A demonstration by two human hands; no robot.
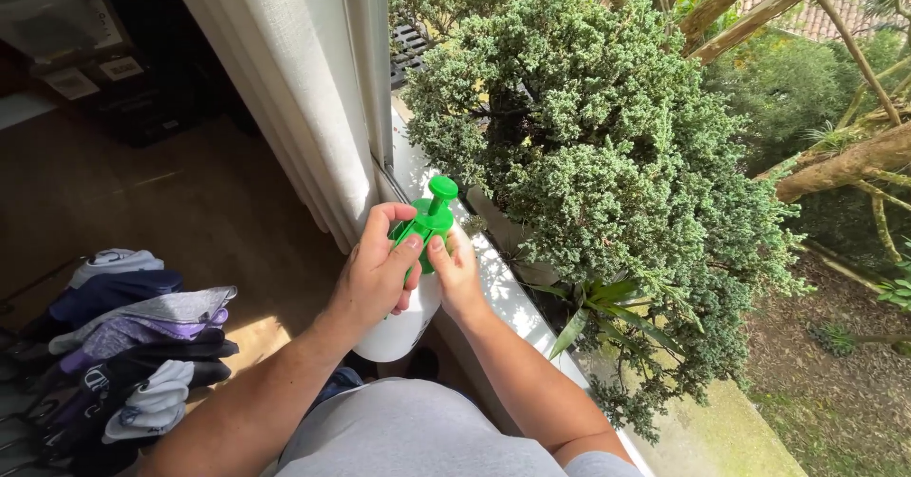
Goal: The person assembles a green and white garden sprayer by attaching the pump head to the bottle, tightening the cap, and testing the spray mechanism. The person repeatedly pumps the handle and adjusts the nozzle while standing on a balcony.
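Fingers of the left hand (pixel 372 278) wrap the green pump head (pixel 429 219) of the white spray bottle (pixel 403 320), while the right hand (pixel 458 273) pinches its far side, at the window sill (pixel 493 278) beside the bushy juniper (pixel 588 154). A steady grip on the white body, I judge, keeps the top from slipping.

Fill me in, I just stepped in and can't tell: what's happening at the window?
A person stands at an open window, both hands on a white spray bottle with a green pump top. The left hand wraps the top; the right hand grips its other side. The bottle is tilted toward a bushy green shrub beyond the sill. Folded socks lie to the left.
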